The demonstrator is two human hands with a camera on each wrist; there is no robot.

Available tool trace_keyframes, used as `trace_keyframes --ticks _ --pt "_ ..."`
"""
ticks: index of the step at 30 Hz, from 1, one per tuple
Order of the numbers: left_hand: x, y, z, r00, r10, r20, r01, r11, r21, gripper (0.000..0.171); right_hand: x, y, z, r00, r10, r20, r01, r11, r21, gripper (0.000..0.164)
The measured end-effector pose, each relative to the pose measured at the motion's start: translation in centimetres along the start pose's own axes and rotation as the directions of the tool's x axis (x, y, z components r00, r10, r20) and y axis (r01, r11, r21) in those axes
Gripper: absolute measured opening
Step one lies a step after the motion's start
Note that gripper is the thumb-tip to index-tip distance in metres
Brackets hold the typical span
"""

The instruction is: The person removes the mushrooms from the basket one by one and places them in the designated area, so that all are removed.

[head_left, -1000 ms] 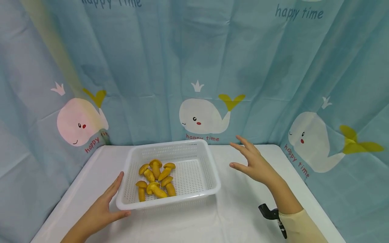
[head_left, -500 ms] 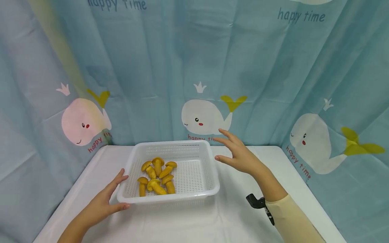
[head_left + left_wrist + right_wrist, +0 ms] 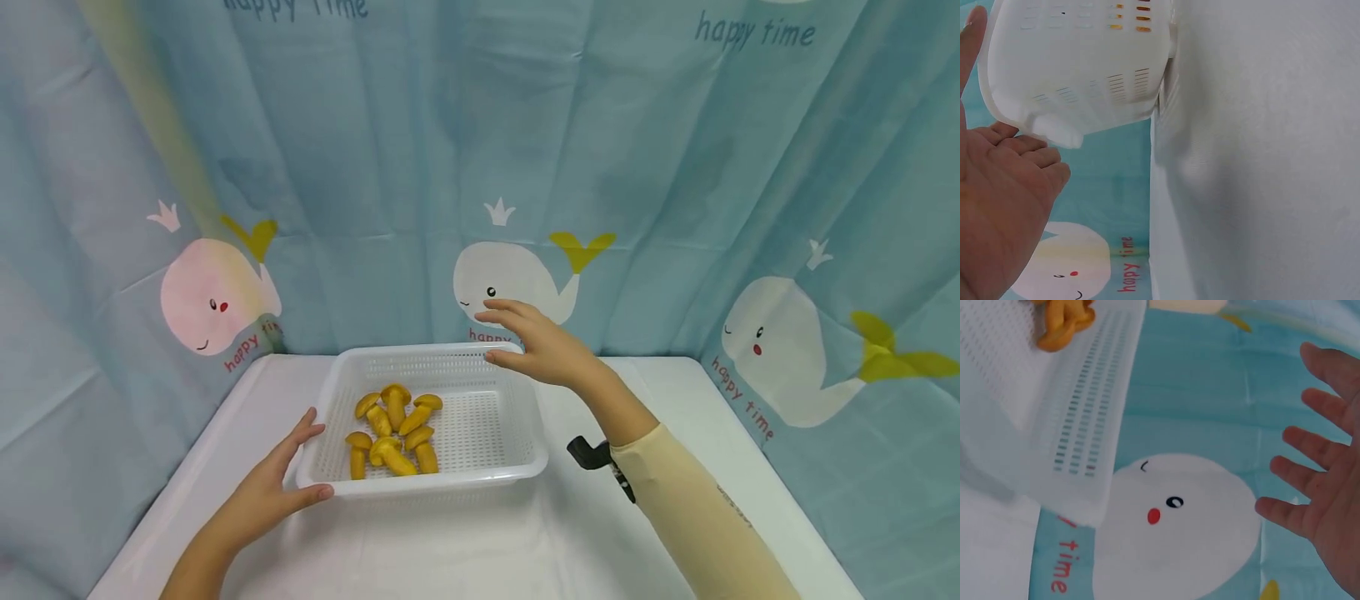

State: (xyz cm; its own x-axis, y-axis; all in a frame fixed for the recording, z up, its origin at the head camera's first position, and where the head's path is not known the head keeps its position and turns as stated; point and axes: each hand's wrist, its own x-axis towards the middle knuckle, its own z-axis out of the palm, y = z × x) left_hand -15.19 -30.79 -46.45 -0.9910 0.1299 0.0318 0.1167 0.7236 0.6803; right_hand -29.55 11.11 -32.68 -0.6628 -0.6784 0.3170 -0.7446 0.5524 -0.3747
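Observation:
A white plastic basket (image 3: 472, 429) with perforated walls sits on the table. Several yellow-brown mushrooms (image 3: 390, 457) lie in its left half. My left hand (image 3: 255, 500) is at the basket's left side, with the fingertips at the left rim and the thumb by the front left corner. In the left wrist view, the fingers of that hand (image 3: 1010, 194) reach the rim, loosely bent. My right hand (image 3: 543, 346) hovers above the basket's back right corner, fingers spread and holding nothing. The right wrist view shows this hand (image 3: 1329, 462) apart from the basket wall (image 3: 1085, 412).
The table (image 3: 450, 550) is covered in white. A blue curtain (image 3: 397, 183) printed with whales surrounds it at the back and sides. A black device (image 3: 592, 454) is strapped near my right wrist, beside the beige sleeve (image 3: 682, 500).
My right hand has moved left, from beside the basket to above its back right corner. My left fingers have come closer over the left rim. The mushrooms lie as before.

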Motion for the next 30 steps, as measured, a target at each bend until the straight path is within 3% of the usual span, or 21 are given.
trace_keyframes --ticks 9,17,23,30 --pt "0.3 -0.8 0.0 0.998 0.055 -0.014 -0.055 0.998 -0.037 0.102 4.9 -0.6 1.9 0.998 0.006 0.067 -0.013 0.996 0.094 0.062" --pt "0.3 -1.4 0.3 0.993 0.102 -0.055 -0.107 0.991 -0.083 0.096 8.1 -0.4 5.6 0.996 0.041 0.085 -0.051 0.992 0.118 0.06" --pt "0.2 -2.4 1.5 0.984 0.132 -0.118 -0.147 0.981 -0.125 0.092 9.2 -0.4 7.9 0.994 0.061 0.094 -0.071 0.992 0.101 0.06" --pt "0.5 -2.9 2.4 0.971 0.171 -0.167 -0.212 0.939 -0.27 0.088 9.9 0.7 10.7 0.992 0.09 0.091 -0.106 0.974 0.2 0.059"
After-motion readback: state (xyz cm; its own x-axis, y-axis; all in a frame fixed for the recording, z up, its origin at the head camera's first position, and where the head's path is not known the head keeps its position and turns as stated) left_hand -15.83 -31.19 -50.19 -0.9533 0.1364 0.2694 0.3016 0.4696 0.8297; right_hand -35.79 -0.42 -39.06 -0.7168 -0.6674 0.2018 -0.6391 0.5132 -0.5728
